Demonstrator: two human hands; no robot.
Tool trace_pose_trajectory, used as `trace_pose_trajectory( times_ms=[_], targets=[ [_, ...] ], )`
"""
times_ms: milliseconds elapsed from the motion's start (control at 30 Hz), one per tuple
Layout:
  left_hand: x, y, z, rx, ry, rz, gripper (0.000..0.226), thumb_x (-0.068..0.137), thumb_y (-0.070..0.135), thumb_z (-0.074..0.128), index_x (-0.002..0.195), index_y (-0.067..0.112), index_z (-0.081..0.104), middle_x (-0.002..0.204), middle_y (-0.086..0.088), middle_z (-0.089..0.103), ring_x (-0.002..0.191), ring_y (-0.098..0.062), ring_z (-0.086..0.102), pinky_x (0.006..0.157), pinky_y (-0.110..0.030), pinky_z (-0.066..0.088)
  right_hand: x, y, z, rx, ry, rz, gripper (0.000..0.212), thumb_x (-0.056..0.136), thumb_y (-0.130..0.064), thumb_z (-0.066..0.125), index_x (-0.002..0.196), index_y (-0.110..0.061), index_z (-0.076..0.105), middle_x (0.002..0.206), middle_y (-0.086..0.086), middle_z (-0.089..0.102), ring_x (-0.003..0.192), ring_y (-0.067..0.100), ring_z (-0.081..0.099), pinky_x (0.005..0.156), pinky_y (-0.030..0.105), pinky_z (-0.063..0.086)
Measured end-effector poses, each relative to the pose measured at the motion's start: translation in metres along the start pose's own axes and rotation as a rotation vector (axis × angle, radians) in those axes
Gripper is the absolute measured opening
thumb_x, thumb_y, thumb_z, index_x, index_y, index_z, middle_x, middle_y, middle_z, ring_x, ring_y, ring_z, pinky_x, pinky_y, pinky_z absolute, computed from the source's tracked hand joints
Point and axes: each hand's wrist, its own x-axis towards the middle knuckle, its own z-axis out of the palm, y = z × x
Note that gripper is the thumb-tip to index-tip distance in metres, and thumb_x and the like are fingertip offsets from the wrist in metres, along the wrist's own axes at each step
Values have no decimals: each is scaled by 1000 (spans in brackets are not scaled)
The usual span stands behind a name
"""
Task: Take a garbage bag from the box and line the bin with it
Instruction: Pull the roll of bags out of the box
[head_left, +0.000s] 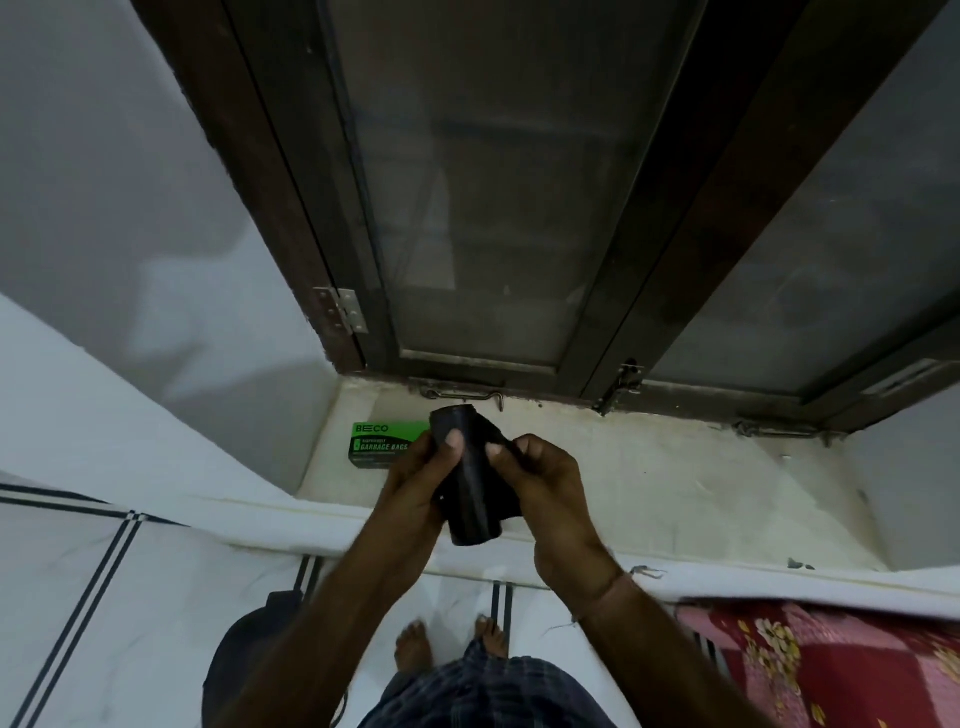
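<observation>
The picture is dim and a bit grey. Soft light falls on the white wall (119, 218), where a pale patch sits beside darker shadow. The window glass (498, 208) looks dull and cloudy, with no bright glare. The window frame (691, 218) leans and spreads out at the top because the lens is wide. Edges look soft, not sharp.

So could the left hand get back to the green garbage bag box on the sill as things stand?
Probably yes. The box lies on the sill just beyond the left hand, nothing between them. But both hands grip the black bag roll, so the right hand would need to hold it alone.
</observation>
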Motion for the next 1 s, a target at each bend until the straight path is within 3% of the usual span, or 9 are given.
trace_pose_trajectory(
  times_ms=[133,267,400,467,567,667,767,867,1000],
  targets=[
    [-10,0,1,-174,-26,-127,52,102,44,46,143,14,56,139,-15,65,129,-32,62,99,-43,56,4,-7,-7,-6,-42,216,26,103,-31,58,117,-16,74,108,5,81,102,23,75,79,36,59],
    [-13,2,-3,-143,9,-140,54,95,46,50,137,13,61,130,-18,70,111,-31,72,84,-37,62,14,-6,-10,201,10,325,31,106,-19,53,130,-3,62,118,17,74,101,29,72,68,34,62],
    [-16,1,-9,-174,33,-134,49,96,36,55,138,10,60,133,-17,69,117,-28,70,91,-32,60,9,-11,-5,244,-68,254,31,110,-27,41,114,-9,67,101,8,78,96,24,73,72,31,61],
    [-19,2,-13,-147,19,-114,51,93,43,63,134,12,64,131,-19,69,113,-30,71,89,-37,60,2,-13,1,96,-144,153,34,106,-35,50,111,-8,69,101,6,79,95,17,75,77,27,60],
    [-22,6,-17,-95,-35,-113,68,77,54,81,130,13,68,130,-21,69,118,-36,67,103,-51,49,-2,-10,11,-173,-151,19,27,97,-22,69,101,5,70,83,3,74,75,8,71,64,20,53],
    [-21,10,-23,-109,-23,-125,52,88,42,71,130,11,67,129,-19,70,119,-36,68,103,-48,52,0,-10,20,-229,-42,40,26,102,-23,61,85,-5,70,68,-3,68,64,6,65,58,20,51],
    [-23,17,-32,-111,-19,-124,44,93,36,64,129,11,67,128,-18,71,117,-34,69,100,-44,57,5,-8,23,-201,44,95,33,107,-24,52,97,3,69,85,10,71,78,18,67,64,23,56],
    [-27,25,-44,-133,-19,-140,42,90,33,64,125,10,70,125,-16,73,113,-29,72,96,-39,58,3,-8,33,-130,90,81,28,108,-17,48,93,-7,70,89,11,72,84,23,68,65,23,58],
    [-32,29,-55,-73,-40,-149,53,90,40,71,134,12,65,129,-17,71,119,-35,68,107,-48,49,-13,-13,48,-158,-82,89,39,105,-41,50,111,-13,77,104,7,81,101,24,76,82,31,63]
  ],
)
